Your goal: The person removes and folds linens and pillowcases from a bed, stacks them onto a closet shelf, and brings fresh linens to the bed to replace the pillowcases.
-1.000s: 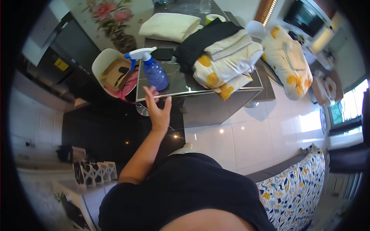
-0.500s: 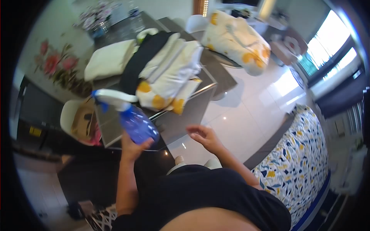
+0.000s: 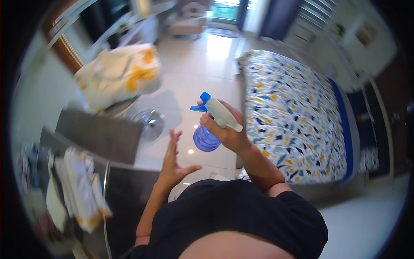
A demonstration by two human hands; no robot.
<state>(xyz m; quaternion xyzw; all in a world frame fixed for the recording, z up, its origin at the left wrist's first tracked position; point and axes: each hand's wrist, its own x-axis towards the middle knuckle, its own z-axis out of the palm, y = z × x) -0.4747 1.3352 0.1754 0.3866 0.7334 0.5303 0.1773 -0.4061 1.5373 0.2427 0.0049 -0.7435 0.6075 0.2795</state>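
A spray bottle point(image 3: 207, 138) with a clear blue-purple body and a white and blue trigger head is held upright in front of me. My right hand point(image 3: 232, 131) is wrapped round its neck, just below the head. To the left, my left hand point(image 3: 174, 168) is raised with thumb and fingers apart, holding nothing and not touching the bottle. Beyond the bottle, at the right, lies a bed cover point(image 3: 293, 116) patterned in white, blue and yellow.
A dark table point(image 3: 97, 134) stands at the left, with folded white and yellow cloths point(image 3: 82, 185) on it. Past it, a chair with a shiny round base point(image 3: 152, 124) bears a bulky white and yellow bedding bundle point(image 3: 123, 75). Glossy floor tiles point(image 3: 189, 64) run between chair and bed.
The spray bottle has passed from my left hand to my right. My left hand is now open. The view has turned right, so the bed shows more fully and the table sits further left.
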